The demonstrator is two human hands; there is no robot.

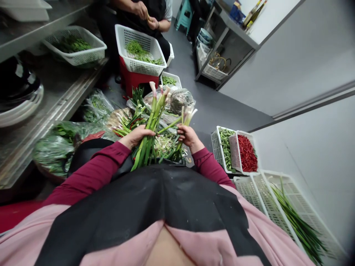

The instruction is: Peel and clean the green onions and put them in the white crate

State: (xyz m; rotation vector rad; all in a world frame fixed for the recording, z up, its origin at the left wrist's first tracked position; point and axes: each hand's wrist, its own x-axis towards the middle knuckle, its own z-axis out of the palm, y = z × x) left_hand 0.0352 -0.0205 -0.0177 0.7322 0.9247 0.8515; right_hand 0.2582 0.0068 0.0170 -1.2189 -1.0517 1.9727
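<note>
My left hand (140, 136) is closed round a bunch of green garlic (155, 111), held upright with its pale, purplish root ends at the top and its leaves hanging over my black apron. My right hand (188, 136) pinches a smaller bunch of green garlic (188, 115), white ends up. One stalk slants across from the left bunch towards my right hand. Below and between the hands lies a heap of trimmed green scraps (165, 145). More stalks with whitish roots (122, 120) lie on the floor beyond my left hand.
Across from me a co-worker's hands (146, 16) work above a white basket of greens (138, 67) on a red stool (129, 79). Bagged greens (55, 151) and a metal shelf (55, 122) are at left. Baskets of red chillies (247, 153) and long green stalks (299, 221) stand right.
</note>
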